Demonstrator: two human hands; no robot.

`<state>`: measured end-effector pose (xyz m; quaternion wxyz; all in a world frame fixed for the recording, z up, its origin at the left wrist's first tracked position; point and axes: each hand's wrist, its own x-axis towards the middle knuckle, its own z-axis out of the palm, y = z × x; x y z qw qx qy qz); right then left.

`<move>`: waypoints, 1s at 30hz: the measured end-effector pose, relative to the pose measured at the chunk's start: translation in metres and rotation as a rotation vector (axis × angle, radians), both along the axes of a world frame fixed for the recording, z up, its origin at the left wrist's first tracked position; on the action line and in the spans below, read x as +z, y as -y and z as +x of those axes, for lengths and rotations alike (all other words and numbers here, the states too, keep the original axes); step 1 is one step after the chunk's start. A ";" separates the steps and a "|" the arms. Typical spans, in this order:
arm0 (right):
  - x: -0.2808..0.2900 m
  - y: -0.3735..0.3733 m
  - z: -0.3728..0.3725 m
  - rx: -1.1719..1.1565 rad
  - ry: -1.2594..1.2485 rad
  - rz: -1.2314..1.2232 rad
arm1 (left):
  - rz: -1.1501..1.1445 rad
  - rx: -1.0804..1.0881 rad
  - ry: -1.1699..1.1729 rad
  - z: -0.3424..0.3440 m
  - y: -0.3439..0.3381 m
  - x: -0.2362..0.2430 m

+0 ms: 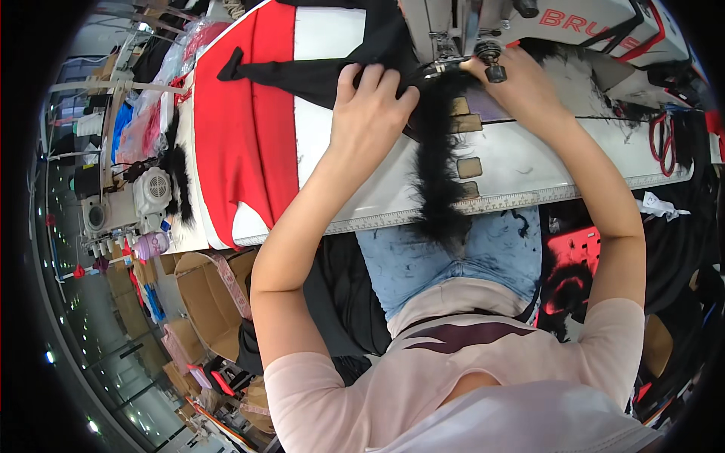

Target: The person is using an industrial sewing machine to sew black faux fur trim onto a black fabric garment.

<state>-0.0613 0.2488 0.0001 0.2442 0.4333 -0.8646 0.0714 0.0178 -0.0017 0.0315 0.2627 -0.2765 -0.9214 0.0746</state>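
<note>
Black fabric point(317, 81) lies on the sewing machine table, with a narrow tied-looking strip reaching left over red cloth. My left hand point(371, 113) presses down on this fabric with curled fingers, gripping it just left of the needle area. A fluffy black fur trim point(440, 166) runs from the presser foot point(445, 66) toward me and hangs over the table's front edge. Beside the presser foot, my right hand point(521, 84) has its fingertips closed at the upper end of the trim. A machine knob point(489, 53) partly hides those fingers.
The sewing machine point(581, 26) stands at the far right. Red cloth point(245, 136) spreads across the table's left side. A ruler strip point(377, 220) follows the front edge. Red-handled scissors point(662, 143) lie at right. Cardboard boxes point(208, 302) stand at lower left.
</note>
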 end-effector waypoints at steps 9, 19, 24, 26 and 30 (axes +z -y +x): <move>-0.005 -0.009 -0.002 0.122 0.050 0.021 | 0.387 0.051 0.297 0.023 -0.031 0.003; 0.001 -0.007 -0.003 0.118 0.049 -0.006 | 0.240 0.292 0.071 0.054 -0.066 -0.027; 0.001 0.000 -0.011 0.199 0.168 -0.059 | 0.288 -0.046 0.158 0.033 -0.037 -0.026; 0.001 0.003 -0.010 0.181 0.160 -0.071 | 0.312 -0.074 0.267 0.027 -0.029 -0.024; -0.003 -0.004 -0.019 0.206 0.097 -0.008 | 0.309 -0.026 0.165 0.016 -0.033 -0.023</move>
